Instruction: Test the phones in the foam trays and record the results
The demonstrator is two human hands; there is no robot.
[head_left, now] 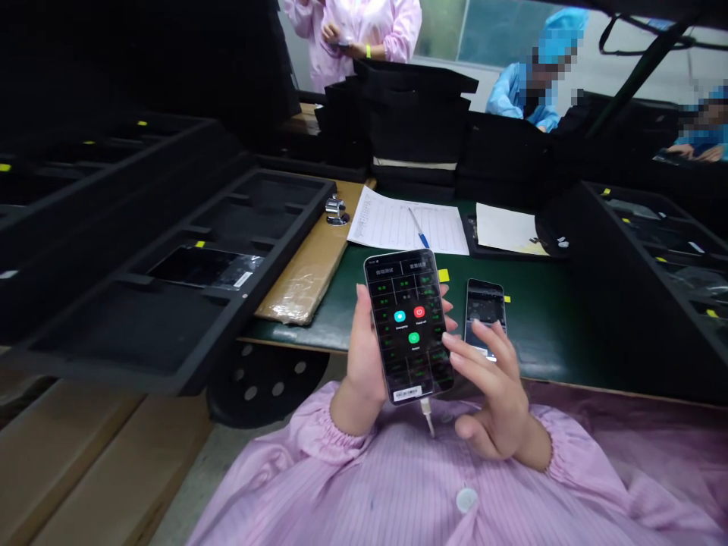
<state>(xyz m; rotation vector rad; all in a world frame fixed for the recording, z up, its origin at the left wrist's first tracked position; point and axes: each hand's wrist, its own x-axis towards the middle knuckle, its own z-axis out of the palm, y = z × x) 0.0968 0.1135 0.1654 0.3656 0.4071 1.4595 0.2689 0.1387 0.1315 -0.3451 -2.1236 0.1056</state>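
My left hand (364, 356) is wrapped round a smartphone (406, 326), held upright with its lit screen towards me. On the screen are blue, red and green round icons over a dark grid with green text. A white cable (428, 415) is plugged into its bottom edge, and a yellow tab sticks out at its upper right. My right hand (492, 387) hovers just right of the phone, fingers apart and holding nothing. Behind those fingers a second smartphone (483, 303) lies on the green table, its lower part partly covered.
A black foam tray (142, 334) at left holds a dark phone (205, 267); another tray (660, 243) stands right. A taped cardboard piece (307, 277), a printed sheet (381, 220) with a pen (419, 229), and stacked black trays (418, 121) lie beyond. Co-workers are at the back.
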